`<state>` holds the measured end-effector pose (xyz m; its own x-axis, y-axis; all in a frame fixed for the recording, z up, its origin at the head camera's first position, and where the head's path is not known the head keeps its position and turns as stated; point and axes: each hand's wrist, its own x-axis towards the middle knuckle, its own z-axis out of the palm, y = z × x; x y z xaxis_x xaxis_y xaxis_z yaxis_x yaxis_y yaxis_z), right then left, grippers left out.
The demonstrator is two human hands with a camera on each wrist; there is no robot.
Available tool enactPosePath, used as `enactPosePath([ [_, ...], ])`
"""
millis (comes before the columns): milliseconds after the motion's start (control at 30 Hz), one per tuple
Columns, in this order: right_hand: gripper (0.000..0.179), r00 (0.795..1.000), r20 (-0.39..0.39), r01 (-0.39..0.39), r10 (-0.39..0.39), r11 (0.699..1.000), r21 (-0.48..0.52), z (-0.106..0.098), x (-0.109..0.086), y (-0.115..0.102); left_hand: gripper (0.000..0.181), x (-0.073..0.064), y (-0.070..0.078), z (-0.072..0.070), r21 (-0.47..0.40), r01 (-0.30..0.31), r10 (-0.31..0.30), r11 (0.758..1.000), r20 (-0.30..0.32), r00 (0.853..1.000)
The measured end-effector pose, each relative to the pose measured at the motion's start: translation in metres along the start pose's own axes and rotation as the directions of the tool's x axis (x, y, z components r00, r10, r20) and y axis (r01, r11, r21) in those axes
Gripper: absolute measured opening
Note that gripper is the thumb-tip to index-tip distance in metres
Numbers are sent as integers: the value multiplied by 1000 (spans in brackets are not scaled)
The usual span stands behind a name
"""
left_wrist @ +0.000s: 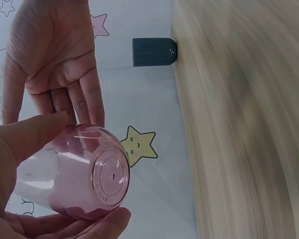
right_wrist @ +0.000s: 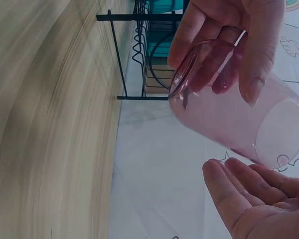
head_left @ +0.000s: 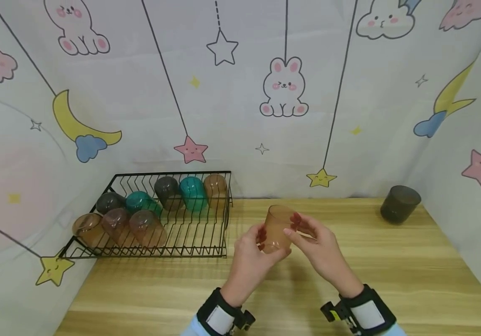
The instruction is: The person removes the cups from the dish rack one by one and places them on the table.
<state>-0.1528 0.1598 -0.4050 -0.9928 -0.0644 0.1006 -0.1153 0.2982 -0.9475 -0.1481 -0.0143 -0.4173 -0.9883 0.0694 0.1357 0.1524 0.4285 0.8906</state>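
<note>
Grip: left hand clamped round tinted tumbler, right of wire rack; right hand closure unclear. Smooth sides could slip if left hand loosens.

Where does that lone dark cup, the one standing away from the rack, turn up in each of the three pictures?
Head: the lone dark cup is at the right, toward the back of the wooden table.
Left wrist: upper middle, shown sideways, its base toward the table.
Right wrist: not in it.
Shared landmark: the held see-through cup, central, lower left and right of centre, respectively.
</note>
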Motion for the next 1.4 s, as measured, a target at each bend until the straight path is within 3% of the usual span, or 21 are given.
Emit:
enactPosePath([
  [400,80,1000,10,4,-4,1000,3,6,-1,1,78,-2,-3,5,9,20,-21,1000,54,998],
  [767,76,1000,-1,22,-22,1000,-23,6,-1,5,71,-2,-6,6,25,2,-4,1000,93,996],
  [900,75,999,-5,35,-35,999,-38,5,-4,-4,72,-1,-7,5,28,-10,8,1000,99,995],
  [1133,78,998,-32,53,-56,995,-84,1,2,10,83,-1,-6,1,129,-22,12,991,85,996],
  [1400,81,994,-91,42,-60,982,-185,-21,11,22,75,0,-11,-4,247,-40,24,968,67,997],
])
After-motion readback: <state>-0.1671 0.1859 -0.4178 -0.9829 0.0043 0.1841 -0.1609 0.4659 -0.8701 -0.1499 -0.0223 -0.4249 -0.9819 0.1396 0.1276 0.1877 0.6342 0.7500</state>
